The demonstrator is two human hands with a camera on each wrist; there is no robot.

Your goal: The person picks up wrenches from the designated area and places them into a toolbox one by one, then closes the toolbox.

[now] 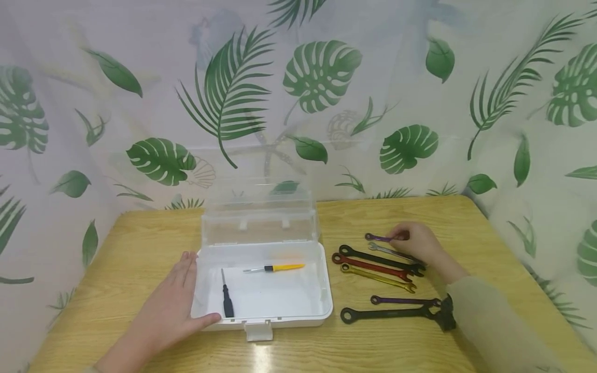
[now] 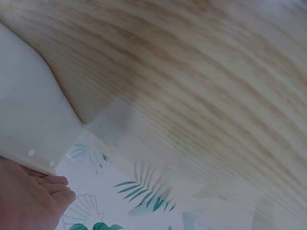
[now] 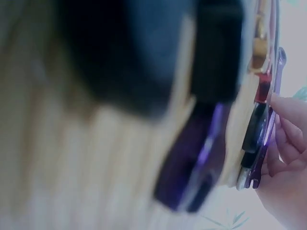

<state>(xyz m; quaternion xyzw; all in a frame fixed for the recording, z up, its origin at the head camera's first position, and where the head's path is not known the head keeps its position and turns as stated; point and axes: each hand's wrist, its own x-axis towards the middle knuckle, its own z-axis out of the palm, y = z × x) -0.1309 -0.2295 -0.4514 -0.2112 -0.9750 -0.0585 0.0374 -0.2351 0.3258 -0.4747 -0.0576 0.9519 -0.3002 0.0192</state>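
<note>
My right hand point(image 1: 416, 242) pinches a small purple wrench point(image 1: 379, 238) at the back of the row of wrenches on the right. In the right wrist view, the thumb and fingers point(image 3: 284, 139) hold this wrench point(image 3: 281, 57) by its shaft. A silver wrench point(image 1: 384, 250) lies just in front of it. My left hand point(image 1: 170, 298) rests against the left side of a white plastic toolbox point(image 1: 328, 290), fingers straight along the wall and thumb over the front rim. Inside the toolbox are a black screwdriver point(image 1: 227, 300) and a yellow-handled screwdriver point(image 1: 284, 267).
The toolbox's clear lid point(image 1: 258, 228) stands raised at the back. Black point(image 1: 373, 256), red point(image 1: 373, 264) and yellow point(image 1: 375, 276) wrenches lie right of the toolbox. Nearer are another purple wrench point(image 1: 403, 300) and a large black wrench point(image 1: 384, 314). A leaf-patterned cloth point(image 1: 326, 155) hangs behind the table.
</note>
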